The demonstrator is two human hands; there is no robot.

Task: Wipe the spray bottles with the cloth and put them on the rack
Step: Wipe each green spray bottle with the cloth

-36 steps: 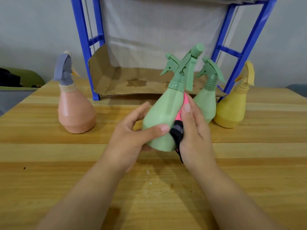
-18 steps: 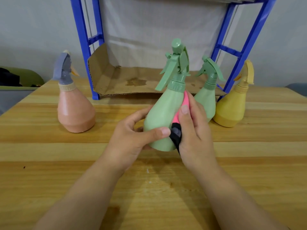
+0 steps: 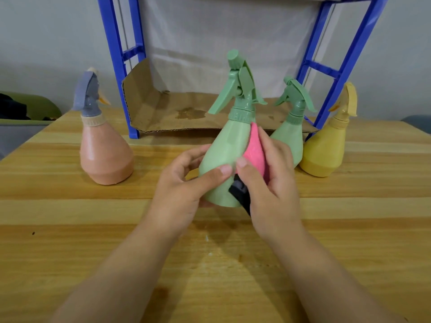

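The front bottle (image 3: 224,155) and the second bottle (image 3: 291,134) are light green. The yellow bottle (image 3: 324,150) is yellow all over. The peach bottle (image 3: 105,157) has a grey-blue top. The cloth (image 3: 255,152) is bright pink with a black bit. The rack (image 3: 116,54) is blue. The cardboard (image 3: 163,113) is brown with dark spots. The table (image 3: 70,206) has yellow-brown stripes.

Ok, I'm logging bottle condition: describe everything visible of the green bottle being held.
The held green bottle looks like matte pale-green plastic: a cone-shaped body widening downward, a ribbed collar and a darker green trigger head, lever pointing left. It is nearly upright, low over the table before the rack. The left hand grips its lower body; the right hand presses a pink cloth against its right side.
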